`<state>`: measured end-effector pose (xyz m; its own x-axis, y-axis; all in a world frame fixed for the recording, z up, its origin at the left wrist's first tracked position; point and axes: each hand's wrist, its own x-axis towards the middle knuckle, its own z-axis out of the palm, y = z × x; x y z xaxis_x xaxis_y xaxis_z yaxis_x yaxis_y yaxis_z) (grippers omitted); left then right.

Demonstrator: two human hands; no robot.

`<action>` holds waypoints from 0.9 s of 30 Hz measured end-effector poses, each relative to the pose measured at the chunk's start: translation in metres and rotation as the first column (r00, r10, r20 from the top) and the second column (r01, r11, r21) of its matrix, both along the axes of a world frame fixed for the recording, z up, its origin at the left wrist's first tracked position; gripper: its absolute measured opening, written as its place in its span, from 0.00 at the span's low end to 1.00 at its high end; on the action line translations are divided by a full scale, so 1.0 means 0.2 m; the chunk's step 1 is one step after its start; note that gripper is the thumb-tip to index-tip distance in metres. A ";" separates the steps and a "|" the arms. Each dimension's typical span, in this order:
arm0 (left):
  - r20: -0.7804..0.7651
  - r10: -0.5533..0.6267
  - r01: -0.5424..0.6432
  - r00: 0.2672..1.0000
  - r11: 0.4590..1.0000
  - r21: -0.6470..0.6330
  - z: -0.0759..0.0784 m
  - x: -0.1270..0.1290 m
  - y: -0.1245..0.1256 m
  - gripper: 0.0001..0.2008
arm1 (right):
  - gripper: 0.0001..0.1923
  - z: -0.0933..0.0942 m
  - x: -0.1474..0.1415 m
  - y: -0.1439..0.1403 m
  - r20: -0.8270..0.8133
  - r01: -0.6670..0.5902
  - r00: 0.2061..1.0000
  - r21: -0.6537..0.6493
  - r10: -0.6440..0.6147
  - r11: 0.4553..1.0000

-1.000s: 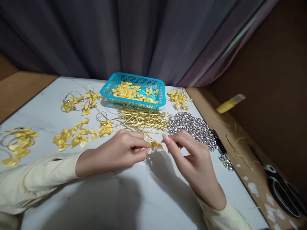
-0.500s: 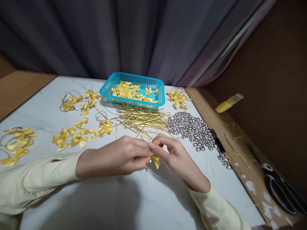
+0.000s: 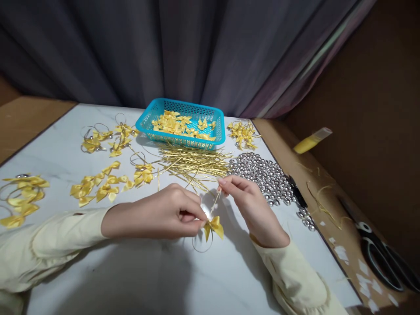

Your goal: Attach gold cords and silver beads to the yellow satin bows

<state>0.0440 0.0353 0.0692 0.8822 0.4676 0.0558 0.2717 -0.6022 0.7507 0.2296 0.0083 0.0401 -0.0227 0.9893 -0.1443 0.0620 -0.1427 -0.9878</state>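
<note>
Curtain (image 3: pixel 183 48), dark and pleated, behind a white marbled tabletop (image 3: pixel 59 131). Toward the far edge, a blue basket (image 3: pixel 193 107) with yellow bows (image 3: pixel 170 122) inside. Right before it, a heap of gold strands (image 3: pixel 197 162); beside that, to the right, a spread of silver beads (image 3: pixel 259 173). Nearer, above bare white: left hand (image 3: pixel 157 212), thumb and forefinger closed in a pinch; right hand (image 3: pixel 247 203), also pinching, slightly farther out and to the right. At the left fingertips, gripped by one edge, a satin bow (image 3: pixel 215 225), below the right fingertips and apart from them. Under the bow, toward the body, a thin loop (image 3: pixel 202 252). Slimmest, a pale thread (image 3: pixel 215 200), slanting up from beside the bow to the right fingertips, held taut there.
</note>
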 end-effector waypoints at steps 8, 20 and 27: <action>-0.065 0.015 -0.026 0.998 0.983 -0.181 0.02 -0.01 0.01 0.08 | 0.16 -0.01 0.04 0.03 -0.001 0.099 0.995 0.032 -0.099 0.995; -0.050 0.068 -0.077 0.996 0.976 -0.203 0.02 -0.01 0.02 0.08 | 0.08 0.01 0.03 0.02 0.162 -0.023 0.987 0.062 0.012 0.998; -0.084 0.151 -0.166 0.985 0.962 -0.215 0.00 -0.01 0.04 0.10 | 0.05 0.09 0.00 -0.08 0.601 -0.318 0.798 0.479 -0.042 0.818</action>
<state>0.0410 0.0431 0.0694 0.7939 0.5961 -0.1202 0.4037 -0.3689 0.8372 0.2293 -0.0078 0.0576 -0.2586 0.8931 0.3682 0.6003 0.4472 -0.6631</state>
